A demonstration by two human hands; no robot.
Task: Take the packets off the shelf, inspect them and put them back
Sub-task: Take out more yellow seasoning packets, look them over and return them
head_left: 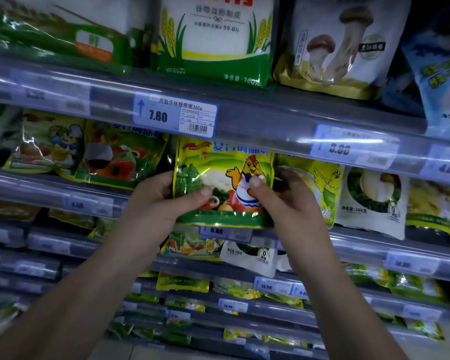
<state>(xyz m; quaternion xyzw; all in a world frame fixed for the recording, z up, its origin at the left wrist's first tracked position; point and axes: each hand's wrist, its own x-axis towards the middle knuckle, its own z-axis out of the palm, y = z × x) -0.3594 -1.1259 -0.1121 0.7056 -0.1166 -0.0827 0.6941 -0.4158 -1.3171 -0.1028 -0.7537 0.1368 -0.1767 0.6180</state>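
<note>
Supermarket shelving fills the view, tier on tier of glossy pouches behind blue price strips. Nearest, two bare forearms reach up. The left hand [164, 196] pinches the yellow-green chicken packet [222, 183] at its left edge, thumb on the front, fingers hidden behind; the right hand [283, 201] grips the right edge the same way. The packet stands upright in front of the middle shelf [283, 133], its top just under the price tag [174, 116] (whether its base rests on the ledge, I cannot tell). It looks light, soft and slippery, so the side seams seem the safest hold. Further up stand the green rice bag [216, 40] and mushroom pouch [340, 45].
</note>
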